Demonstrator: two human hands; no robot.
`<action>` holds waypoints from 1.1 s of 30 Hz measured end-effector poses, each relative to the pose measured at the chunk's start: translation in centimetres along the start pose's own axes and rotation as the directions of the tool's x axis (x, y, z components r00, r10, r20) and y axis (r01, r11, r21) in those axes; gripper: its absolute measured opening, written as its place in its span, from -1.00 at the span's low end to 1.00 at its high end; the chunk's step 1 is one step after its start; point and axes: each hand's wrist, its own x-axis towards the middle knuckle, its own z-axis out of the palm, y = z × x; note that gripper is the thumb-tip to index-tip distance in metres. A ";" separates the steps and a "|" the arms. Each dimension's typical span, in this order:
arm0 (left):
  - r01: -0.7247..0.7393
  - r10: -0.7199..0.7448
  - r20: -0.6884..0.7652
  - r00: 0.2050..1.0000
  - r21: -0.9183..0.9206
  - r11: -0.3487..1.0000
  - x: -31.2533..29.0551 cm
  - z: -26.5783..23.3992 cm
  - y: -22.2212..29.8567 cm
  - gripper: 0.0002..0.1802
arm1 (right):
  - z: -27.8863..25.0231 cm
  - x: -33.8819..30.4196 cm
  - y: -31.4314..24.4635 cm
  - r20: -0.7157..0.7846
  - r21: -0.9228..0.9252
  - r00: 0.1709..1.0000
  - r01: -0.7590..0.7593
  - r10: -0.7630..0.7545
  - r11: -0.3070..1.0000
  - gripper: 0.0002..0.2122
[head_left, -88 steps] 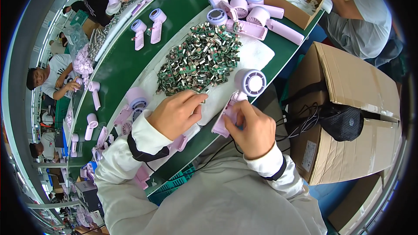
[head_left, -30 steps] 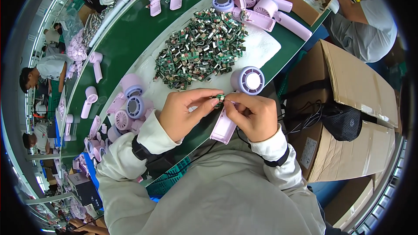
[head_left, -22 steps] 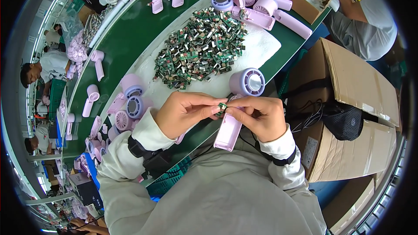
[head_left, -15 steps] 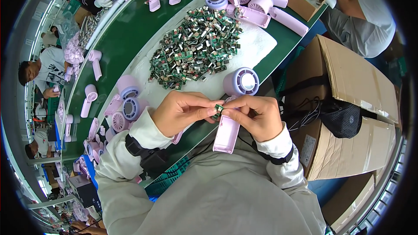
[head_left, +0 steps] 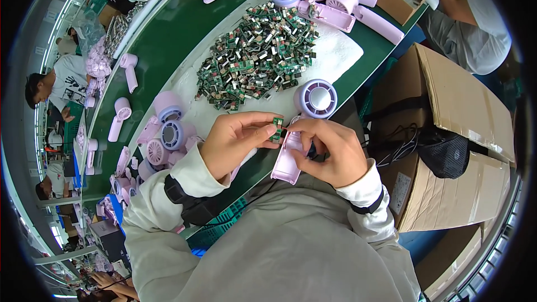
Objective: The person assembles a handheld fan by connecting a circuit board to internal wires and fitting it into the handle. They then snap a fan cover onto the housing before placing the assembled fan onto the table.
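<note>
Head view: left hand (head_left: 230, 144) is pinching board (head_left: 277, 128) just below-left of fan head (head_left: 318, 99); right hand (head_left: 331, 152), fingertips just shifted off board, is holding handle (head_left: 287, 163) below fan head. Board is seemingly remaining unfitted.

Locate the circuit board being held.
In the head view, the circuit board is near the centre, held by the left hand, below the pile of boards and just left of the pink fan's open handle.

Worn on head, left one of side-by-side fisheye pair, aimed down over pale shirt front (head_left: 313, 240), upright, close on left hand (head_left: 232, 142) and right hand (head_left: 334, 154) near centre, wide enough for green table (head_left: 159, 50) beyond, heavy bend at periphery.
</note>
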 end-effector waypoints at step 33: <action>0.107 -0.109 -0.015 0.994 -0.100 0.989 0.8 -0.5 -0.9 -0.66 | 1.3 -0.5 -0.1 -0.178 -0.126 0.983 0.030 -0.052 0.992 -0.77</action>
